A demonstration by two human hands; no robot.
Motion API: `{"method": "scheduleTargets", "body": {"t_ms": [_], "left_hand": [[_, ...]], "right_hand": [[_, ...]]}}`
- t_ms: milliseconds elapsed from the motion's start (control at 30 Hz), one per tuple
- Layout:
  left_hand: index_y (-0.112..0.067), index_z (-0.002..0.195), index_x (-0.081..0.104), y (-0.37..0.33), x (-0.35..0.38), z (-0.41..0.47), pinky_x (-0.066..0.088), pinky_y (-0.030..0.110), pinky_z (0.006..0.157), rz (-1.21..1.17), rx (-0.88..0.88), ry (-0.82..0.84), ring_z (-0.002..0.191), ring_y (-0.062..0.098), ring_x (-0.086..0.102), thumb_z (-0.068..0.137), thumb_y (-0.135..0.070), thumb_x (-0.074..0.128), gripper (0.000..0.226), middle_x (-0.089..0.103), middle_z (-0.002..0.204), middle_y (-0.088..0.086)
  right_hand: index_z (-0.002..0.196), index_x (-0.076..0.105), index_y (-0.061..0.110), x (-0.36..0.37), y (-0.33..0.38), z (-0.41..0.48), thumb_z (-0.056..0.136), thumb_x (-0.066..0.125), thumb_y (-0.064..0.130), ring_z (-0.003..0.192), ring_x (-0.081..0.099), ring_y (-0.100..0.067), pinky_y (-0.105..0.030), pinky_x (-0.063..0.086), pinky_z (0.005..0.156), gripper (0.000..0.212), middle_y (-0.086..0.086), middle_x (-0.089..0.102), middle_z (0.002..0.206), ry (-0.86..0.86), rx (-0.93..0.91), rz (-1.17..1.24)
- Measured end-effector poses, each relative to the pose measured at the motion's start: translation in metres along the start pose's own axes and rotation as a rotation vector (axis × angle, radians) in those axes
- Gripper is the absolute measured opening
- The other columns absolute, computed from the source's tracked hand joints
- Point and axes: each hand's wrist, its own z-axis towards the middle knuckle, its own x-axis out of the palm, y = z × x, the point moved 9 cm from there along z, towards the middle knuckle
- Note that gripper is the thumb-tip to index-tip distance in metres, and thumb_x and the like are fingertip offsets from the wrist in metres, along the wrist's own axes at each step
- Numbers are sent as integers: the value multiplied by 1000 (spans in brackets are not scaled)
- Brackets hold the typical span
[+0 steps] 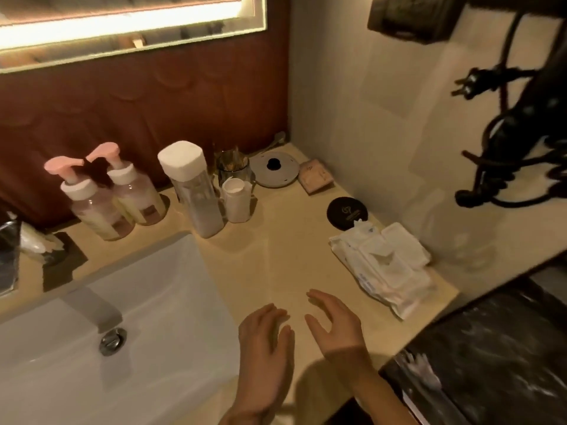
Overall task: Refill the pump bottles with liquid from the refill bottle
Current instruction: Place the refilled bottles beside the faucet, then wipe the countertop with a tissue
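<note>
My desk point(276, 256) looks like polished cream stone, smooth with a soft sheen. Left of it the sink point(171, 302) is glossy white ceramic, its drain plug point(112, 341) bright metal. The pump bottles point(101, 210) at far left are clear plastic with matt pink heads; the refill bottle point(199, 197) is clear plastic under a matt white cap. The packets point(389, 271) at right are crinkled white film.

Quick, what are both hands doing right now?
Left hand: open, holding nothing.
Right hand: open, holding nothing.
</note>
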Motion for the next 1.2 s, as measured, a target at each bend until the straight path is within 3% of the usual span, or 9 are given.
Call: {"method": "scheduleTargets", "body": {"t_ms": [133, 233, 367, 467, 567, 767, 933, 1033, 1200], "left_hand": [[-30, 73, 67, -24, 39, -18, 36, 19, 82, -28, 118, 145, 92, -2, 50, 80, -49, 31, 41, 62, 85, -23], [-12, 60, 57, -41, 63, -28, 41, 32, 65, -78, 105, 280, 64, 20, 50, 72, -48, 37, 43, 59, 65, 9], [-12, 70, 63, -56, 87, -31, 44, 24, 62, 20, 260, 361, 66, 18, 56, 79, -51, 37, 48, 62, 67, 3], [-16, 61, 61, -61, 99, -20, 44, 33, 63, 46, 287, 364, 62, 19, 56, 82, -58, 33, 55, 61, 58, 0], [-13, 54, 56, -66, 101, -4, 42, 37, 64, 60, 263, 346, 57, 16, 53, 81, -64, 32, 63, 58, 53, 0], [-18, 60, 61, -80, 79, 29, 42, 30, 73, -106, 138, 234, 71, 8, 56, 83, -53, 43, 45, 63, 66, -4], [-26, 80, 67, -88, 89, 42, 42, 29, 86, -33, 181, 340, 90, 6, 57, 82, -49, 40, 36, 66, 90, -11], [-26, 102, 68, -95, 101, 52, 35, 23, 96, 60, 280, 342, 110, 9, 51, 81, -56, 34, 50, 61, 117, -11], [-27, 132, 49, -116, 112, 68, 18, 22, 110, 138, 370, 374, 136, 11, 28, 88, -46, 40, 49, 35, 148, -7]], "right_hand": [[109, 61, 32, -23, -24, -33, 89, 59, 8, 109, 56, -2, -9, 38, 94, 31, 17, 61, 111, -19, 136, -7], [100, 61, 39, -40, -25, -45, 89, 57, 6, 103, 55, 3, 0, 32, 86, 34, 18, 62, 106, -51, 164, -15], [93, 62, 39, -71, -26, -45, 91, 53, 5, 98, 56, 6, -1, 35, 84, 36, 19, 63, 102, -44, 204, -14], [96, 65, 35, -103, -27, -33, 92, 53, 8, 100, 58, 3, -11, 42, 88, 30, 12, 66, 102, -116, 205, -2], [109, 68, 20, -129, -29, -10, 93, 53, 9, 105, 57, -8, -19, 42, 92, 24, 4, 66, 107, -162, 138, -132], [131, 54, 15, -122, -34, 46, 99, 40, 18, 115, 43, -17, -20, 30, 92, 35, 1, 57, 127, 19, 57, -452], [122, 58, 17, -110, -39, 72, 100, 35, 11, 102, 47, -21, -28, 37, 80, 32, -3, 61, 114, 64, 23, -732], [117, 60, 17, -114, -36, 78, 101, 35, 21, 99, 53, -24, -32, 38, 76, 30, -6, 62, 107, -2, 42, -717], [109, 63, 23, -123, -31, 83, 98, 45, 31, 87, 63, -25, -32, 45, 65, 23, -5, 70, 95, -115, 36, -634]]}}
